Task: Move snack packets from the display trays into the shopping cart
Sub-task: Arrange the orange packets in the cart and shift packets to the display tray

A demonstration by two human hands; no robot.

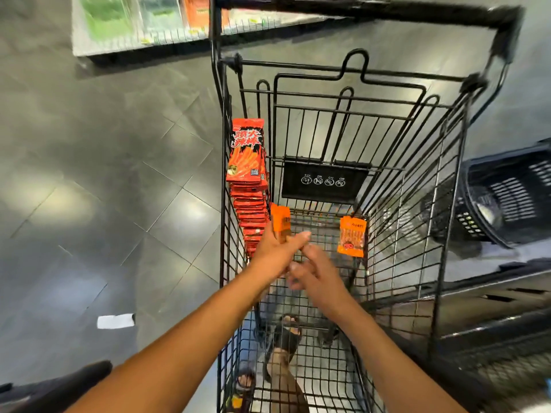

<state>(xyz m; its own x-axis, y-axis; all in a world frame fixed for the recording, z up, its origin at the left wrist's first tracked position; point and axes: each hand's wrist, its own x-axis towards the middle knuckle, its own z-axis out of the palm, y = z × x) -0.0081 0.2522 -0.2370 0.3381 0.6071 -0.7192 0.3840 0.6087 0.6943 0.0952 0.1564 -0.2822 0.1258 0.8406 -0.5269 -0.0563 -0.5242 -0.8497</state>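
Both hands are out over the basket of the black wire shopping cart (441, 204), close together near its middle. My left hand (275, 254) grips a small orange snack packet (280, 222), which sticks up past my fingers toward the cart's far end. My right hand (319, 275) is just beside the left with its fingers curled. Motion blur keeps me from telling whether it holds anything.

Against the cart's left wall leans a tall stack of red spicy-stick packets (249, 189), the top one facing up. A second orange packet (351, 236) lies toward the cart's right wall, below the black seat flap (325, 181). Beyond the cart's far left corner is a display shelf (134, 25) of blurred packets. A black plastic basket (507, 189) sits to the cart's right, and a white paper scrap (115, 321) lies on the floor to its left.
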